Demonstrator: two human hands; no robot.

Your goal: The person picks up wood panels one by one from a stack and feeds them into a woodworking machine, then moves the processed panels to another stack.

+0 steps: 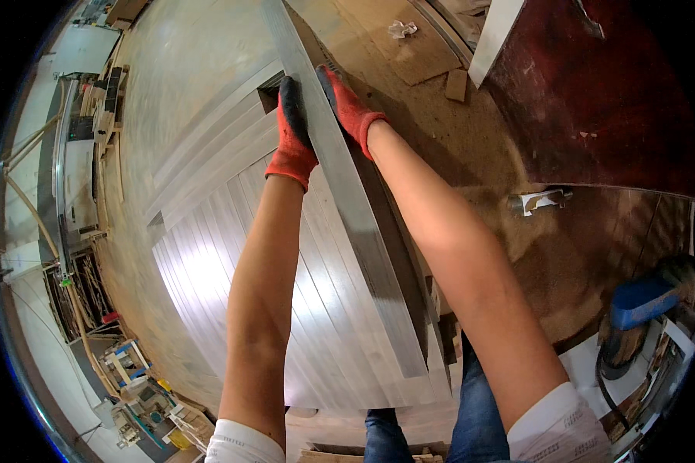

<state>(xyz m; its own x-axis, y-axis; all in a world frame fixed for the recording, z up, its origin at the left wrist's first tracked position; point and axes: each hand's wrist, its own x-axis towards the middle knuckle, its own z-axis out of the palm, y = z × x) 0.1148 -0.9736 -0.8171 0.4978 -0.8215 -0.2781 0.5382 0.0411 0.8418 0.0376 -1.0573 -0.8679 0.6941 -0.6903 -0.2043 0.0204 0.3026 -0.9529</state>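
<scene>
A long grey board (355, 208) runs from the top of the view down toward my legs, above a pale grey slatted panel (324, 324). My left hand (292, 127), in a red glove with a black palm, presses against the board's left side. On the opposite side, my right hand (349, 108), gloved the same way, bears on it with the fingers pointing away from me. Between them the two hands clasp the board. Parts of the fingertips are hidden, mainly on the right hand. Under the board, a framed end of the panel shows a dark gap near my left hand.
Dusty brown floor lies to the right, with crumpled paper (401, 29) and a small flat brown offcut (455, 85). A dark red sheet (594, 116) fills the upper right. A blue-topped object (645, 301) stands at the right edge. Timber pieces (81, 293) line the left.
</scene>
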